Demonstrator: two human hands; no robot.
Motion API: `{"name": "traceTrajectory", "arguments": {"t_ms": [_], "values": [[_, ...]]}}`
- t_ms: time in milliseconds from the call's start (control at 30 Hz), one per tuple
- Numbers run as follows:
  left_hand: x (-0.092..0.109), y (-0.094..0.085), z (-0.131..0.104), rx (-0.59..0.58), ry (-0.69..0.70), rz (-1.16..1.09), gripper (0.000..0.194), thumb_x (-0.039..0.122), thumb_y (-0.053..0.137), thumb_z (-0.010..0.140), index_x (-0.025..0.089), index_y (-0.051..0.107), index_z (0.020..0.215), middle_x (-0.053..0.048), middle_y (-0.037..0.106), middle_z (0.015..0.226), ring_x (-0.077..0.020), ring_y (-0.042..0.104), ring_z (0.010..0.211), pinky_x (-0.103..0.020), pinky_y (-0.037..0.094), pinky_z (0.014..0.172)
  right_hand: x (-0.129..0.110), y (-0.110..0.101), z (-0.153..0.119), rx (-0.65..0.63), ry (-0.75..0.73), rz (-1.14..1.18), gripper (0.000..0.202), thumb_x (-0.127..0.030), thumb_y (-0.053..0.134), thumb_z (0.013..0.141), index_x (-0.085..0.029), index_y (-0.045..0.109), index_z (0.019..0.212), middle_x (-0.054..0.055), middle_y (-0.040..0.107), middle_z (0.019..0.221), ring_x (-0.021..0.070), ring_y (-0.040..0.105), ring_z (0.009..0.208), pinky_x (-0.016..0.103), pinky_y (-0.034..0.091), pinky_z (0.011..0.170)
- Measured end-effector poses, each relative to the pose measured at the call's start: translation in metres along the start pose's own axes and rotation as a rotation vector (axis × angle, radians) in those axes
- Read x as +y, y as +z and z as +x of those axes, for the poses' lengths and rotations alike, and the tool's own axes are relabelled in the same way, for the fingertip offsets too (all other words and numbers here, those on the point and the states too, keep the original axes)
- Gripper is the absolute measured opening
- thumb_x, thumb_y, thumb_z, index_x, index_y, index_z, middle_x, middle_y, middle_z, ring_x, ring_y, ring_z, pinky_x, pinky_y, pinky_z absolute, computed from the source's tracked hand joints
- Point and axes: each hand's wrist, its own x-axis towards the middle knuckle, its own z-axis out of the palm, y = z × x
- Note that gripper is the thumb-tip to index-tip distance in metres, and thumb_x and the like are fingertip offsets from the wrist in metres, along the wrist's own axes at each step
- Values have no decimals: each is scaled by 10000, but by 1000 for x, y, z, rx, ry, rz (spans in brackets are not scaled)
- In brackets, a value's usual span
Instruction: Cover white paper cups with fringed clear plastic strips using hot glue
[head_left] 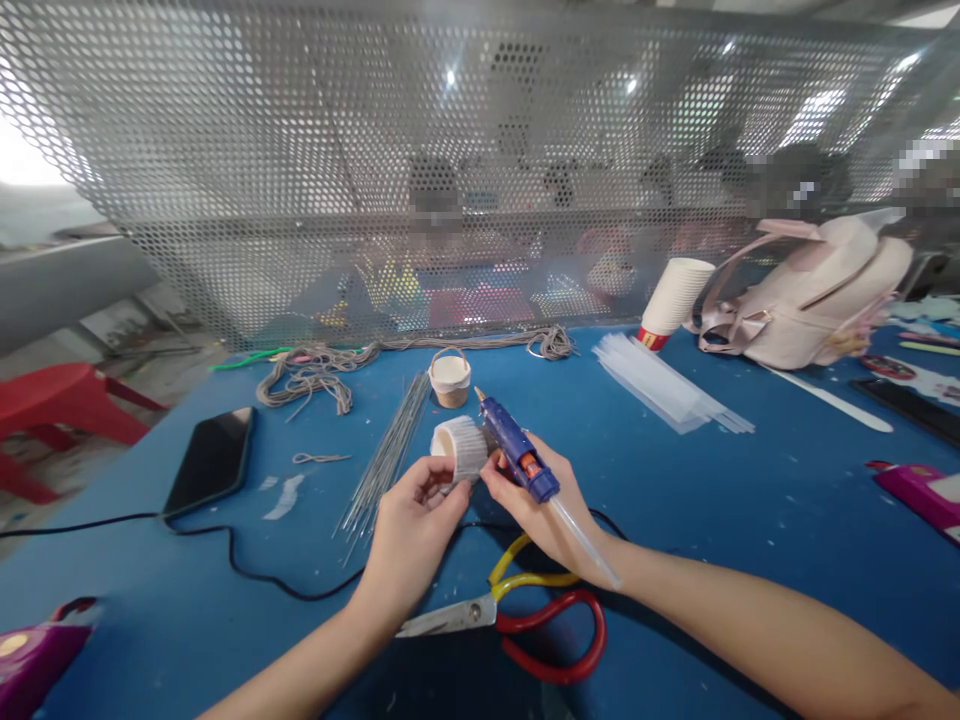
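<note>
My left hand [416, 515] grips a small ribbed white cup [468, 447] by its near side, the cup tilted with its opening toward the left. In my right hand [551, 500] is a blue glue gun [517, 445], its tip pointing up and left above the cup, a clear glue stick jutting from its rear. My right fingertips are at the cup's right edge; whether they touch it is unclear. Just behind the cup stands a small basket [450, 380] with a thin handle. Scissors [480, 610] with yellow and red handles lie open below my hands.
Thin wires [386, 455] lie left of the cup, near a phone [212, 460] and a black cable [270, 580]. Grey cord [311, 370] runs along the perforated screen [300, 200]. White strips [664, 380], stacked paper cups [675, 300] and a pink bag [810, 290] sit to the right.
</note>
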Motion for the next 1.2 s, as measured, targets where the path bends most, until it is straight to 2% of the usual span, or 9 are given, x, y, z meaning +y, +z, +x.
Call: {"name": "traceTrajectory", "arguments": {"t_ms": [167,500,867,1033,1200], "values": [[2,0,-1,7,-44,-13,190,285,691,629,172,622,766,4,657,713,-141,609,675,-235,500,664,9,-1,0,-16,-92,-59,112,-267,592,759,-187,513,763,-18,571,688,117,530,588,236,457,588],[-1,1,0,13,-47,-48,230,349,722,655,172,610,749,20,648,704,-126,591,663,-214,460,644,14,-1,-2,-49,-154,-71,103,-241,569,797,-194,478,787,-27,523,713,106,482,606,234,429,600],[-6,-2,4,68,0,37,193,329,700,660,164,602,689,30,606,632,-114,542,597,-210,428,582,23,-1,-2,0,-168,-153,169,-279,606,781,-202,456,791,-36,498,702,103,451,595,231,404,563],[-3,-5,8,142,9,30,164,281,707,610,172,594,658,47,580,566,-102,528,530,-200,426,531,20,-7,-1,-2,-165,-94,159,-300,583,805,-203,458,820,-12,543,732,117,501,614,255,446,604],[1,-7,8,130,5,20,180,306,709,610,172,624,692,24,623,589,-109,541,520,-209,444,527,15,-12,2,81,-176,-84,124,-283,577,800,-200,488,825,6,564,763,132,546,665,270,475,660]]}}
